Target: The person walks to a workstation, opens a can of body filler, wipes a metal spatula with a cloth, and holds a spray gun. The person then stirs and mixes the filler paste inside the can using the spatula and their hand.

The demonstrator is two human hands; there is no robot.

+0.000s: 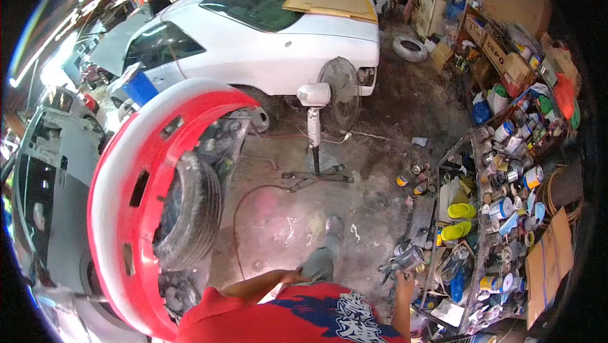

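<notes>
My right hand [405, 281] is wrapped round a spray gun [410, 259] with a dark cup, low at the right beside the cluttered shelf. My left hand [292, 276] is at the front of my red shirt [297, 311], close to my leg; its fingers are too small and partly hidden to make out. To my left stands a large curved bumper [117, 191], red with a white-grey outer face, in front of a big tyre [196, 210].
A pedestal fan [314, 121] stands ahead, before a white car [253, 39] with cardboard on it. A hose [237, 216] curves over the floor. Shelves [472, 216] at the right hold several cans, yellow-green shoes [457, 231] and cardboard [548, 264]. Another car [63, 216] is far left.
</notes>
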